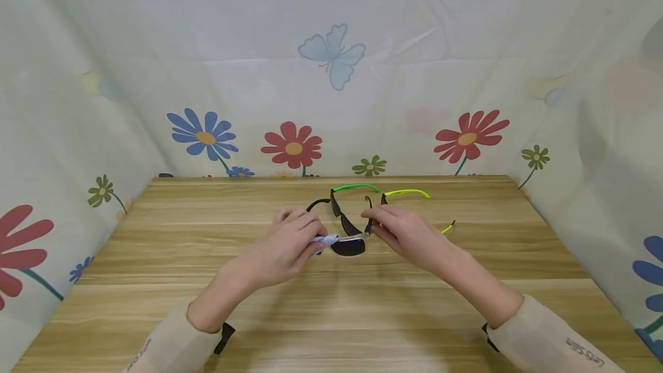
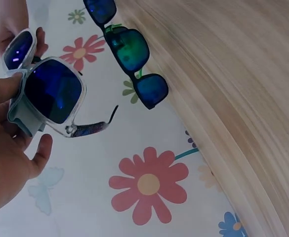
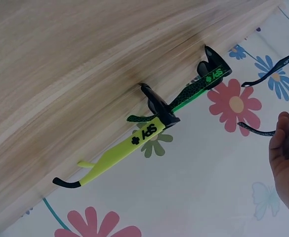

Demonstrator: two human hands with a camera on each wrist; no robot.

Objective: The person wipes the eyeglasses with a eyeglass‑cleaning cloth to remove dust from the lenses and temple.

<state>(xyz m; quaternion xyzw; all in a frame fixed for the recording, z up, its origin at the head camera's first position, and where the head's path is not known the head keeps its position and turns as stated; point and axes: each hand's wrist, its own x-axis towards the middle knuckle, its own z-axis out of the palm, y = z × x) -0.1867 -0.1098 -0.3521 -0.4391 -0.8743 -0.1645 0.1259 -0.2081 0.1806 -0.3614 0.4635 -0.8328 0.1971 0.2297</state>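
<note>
Sunglasses with a clear frame and dark blue lenses [image 1: 348, 247] are held up between both hands over the table. My left hand [image 1: 285, 246] grips one lens through a light blue cloth [image 1: 325, 240], its thumb on the front side in the left wrist view, where the other lens [image 2: 54, 91] faces the camera. My right hand [image 1: 414, 239] pinches the sunglasses at a temple by the hinge. In the right wrist view the fingers of that hand [image 3: 288, 158] lie around a dark patterned temple [image 3: 255, 130].
Farther back on the wooden table [image 1: 331, 315] lie black sunglasses with green temples [image 1: 357, 186]. Beside them, partly behind my right hand, are sunglasses with yellow temples [image 3: 127, 153], marked SPY. A flower-printed curtain [image 1: 331, 114] encloses the back and sides.
</note>
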